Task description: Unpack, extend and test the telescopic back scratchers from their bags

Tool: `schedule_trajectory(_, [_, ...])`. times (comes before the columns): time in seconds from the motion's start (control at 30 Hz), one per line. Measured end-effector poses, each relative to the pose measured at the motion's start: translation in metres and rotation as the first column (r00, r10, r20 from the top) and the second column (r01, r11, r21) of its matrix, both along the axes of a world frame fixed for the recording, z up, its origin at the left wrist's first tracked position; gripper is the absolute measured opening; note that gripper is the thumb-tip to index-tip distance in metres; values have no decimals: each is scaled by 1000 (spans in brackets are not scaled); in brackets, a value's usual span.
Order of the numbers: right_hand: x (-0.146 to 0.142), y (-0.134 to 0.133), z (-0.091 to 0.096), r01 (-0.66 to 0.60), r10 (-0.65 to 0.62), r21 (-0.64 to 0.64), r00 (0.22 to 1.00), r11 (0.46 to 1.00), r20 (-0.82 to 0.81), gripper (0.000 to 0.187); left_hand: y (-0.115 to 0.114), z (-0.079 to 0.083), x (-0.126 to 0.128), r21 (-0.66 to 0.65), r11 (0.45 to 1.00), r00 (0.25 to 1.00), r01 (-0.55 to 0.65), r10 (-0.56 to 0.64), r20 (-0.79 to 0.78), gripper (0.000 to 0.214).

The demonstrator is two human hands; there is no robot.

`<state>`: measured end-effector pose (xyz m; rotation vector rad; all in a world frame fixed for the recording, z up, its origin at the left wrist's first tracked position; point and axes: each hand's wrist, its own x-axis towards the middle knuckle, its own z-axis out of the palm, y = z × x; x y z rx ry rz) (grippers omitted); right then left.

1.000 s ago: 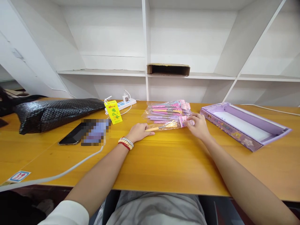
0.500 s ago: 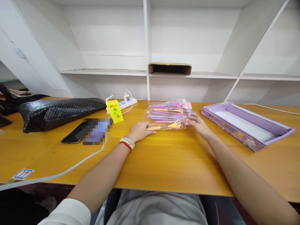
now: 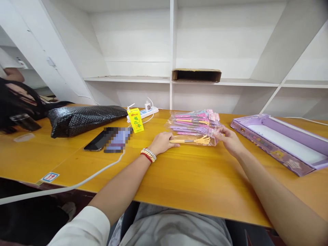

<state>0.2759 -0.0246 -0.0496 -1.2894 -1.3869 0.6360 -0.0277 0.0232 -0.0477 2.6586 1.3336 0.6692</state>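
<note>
A yellow back scratcher (image 3: 191,140) with a clawed end lies in a clear plastic bag, nearest me on the wooden table. My left hand (image 3: 163,142) is closed around its handle end, fingers partly hidden. At the clawed end, my right hand (image 3: 229,139) pinches the edge of the bag between thumb and fingers. Just behind lie several more bagged back scratchers (image 3: 189,129) in pink, purple, yellow and teal, side by side and overlapping, their pink label cards toward the right.
To the right stands a shallow purple display box (image 3: 278,150). On the left are a yellow drink carton (image 3: 136,121), a power strip (image 3: 153,111), a phone (image 3: 96,142), a blurred-out item and a black bubble-wrap parcel (image 3: 84,119). A person (image 3: 17,92) is at the far left. A cardboard box (image 3: 196,71) sits on the shelf.
The yellow back scratcher now lies slightly apart from the others, nearer me. My right hand has closed on its bag's end. The view has turned a little left.
</note>
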Motion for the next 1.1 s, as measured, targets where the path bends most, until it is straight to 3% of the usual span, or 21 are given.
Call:
schedule_trajectory(0.13, [2,2,0,108,-109,-24,992,994,-58,33,2,-2,-1,4,998,998,-60,60,-7,47])
schedule_trajectory(0.4, [10,5,0,241,-239,59,970,969,-32,29,4,-3,0,-32,989,989,-142,140,-48,50])
schedule_trajectory(0.57, [17,9,2,218,-211,24,962,976,-175,26,7,-4,0,-46,989,989,-139,137,-55,52])
schedule_trajectory(0.67, [33,7,8,353,-344,15,919,935,-194,23,11,-4,-6,-42,984,984,-174,172,-54,53])
schedule_trajectory(0.77, [59,2,14,555,-553,11,831,832,-57,16,14,-4,-12,-53,976,977,-212,209,-43,53])
schedule_trajectory(0.83, [76,-2,15,659,-640,-15,736,752,219,15,15,-4,-13,-64,974,976,-218,216,-34,53])
schedule_trajectory(0.93, [97,-5,11,732,-480,-184,592,656,647,22,13,-4,-11,-60,977,979,-202,200,-38,53])
schedule_trajectory(1.03, [103,-5,4,768,-299,-300,530,566,794,24,11,-3,-9,-59,982,983,-180,177,-49,53])
schedule_trajectory(1.1, [98,-4,1,773,-264,-269,486,574,833,22,10,-2,-8,-61,982,983,-180,176,-52,53])
